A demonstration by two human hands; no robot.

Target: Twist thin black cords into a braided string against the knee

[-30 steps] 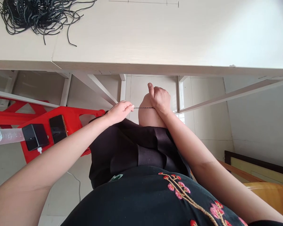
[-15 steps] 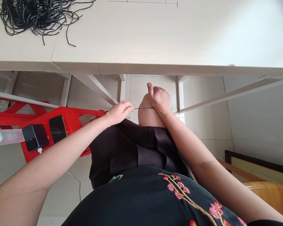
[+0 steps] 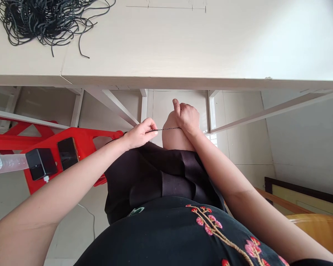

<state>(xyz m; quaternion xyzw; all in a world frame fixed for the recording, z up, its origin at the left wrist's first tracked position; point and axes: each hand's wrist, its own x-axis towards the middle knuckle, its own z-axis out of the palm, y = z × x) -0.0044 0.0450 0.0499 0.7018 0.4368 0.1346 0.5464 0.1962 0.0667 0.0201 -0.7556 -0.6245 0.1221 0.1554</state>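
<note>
Two hands stretch thin black cord (image 3: 166, 129) over knee: left hand (image 3: 140, 133) pinching one end, right hand (image 3: 187, 117) fisted round other. Overpull risks snap or slip.

Below the table (image 3: 166, 82) edge: left hand (image 3: 140, 133) and right hand (image 3: 187, 117) pinching a thin black cord (image 3: 166, 129) taut between them, above a bare knee (image 3: 174, 136). Cord pile (image 3: 41, 18) on tabletop, far left. Red stool (image 3: 80, 142) bearing phone (image 3: 67, 153) and charger (image 3: 41, 163).

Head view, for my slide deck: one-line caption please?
Below the table, left hand and right hand stretch a thin black cord taut above the knee.
</note>
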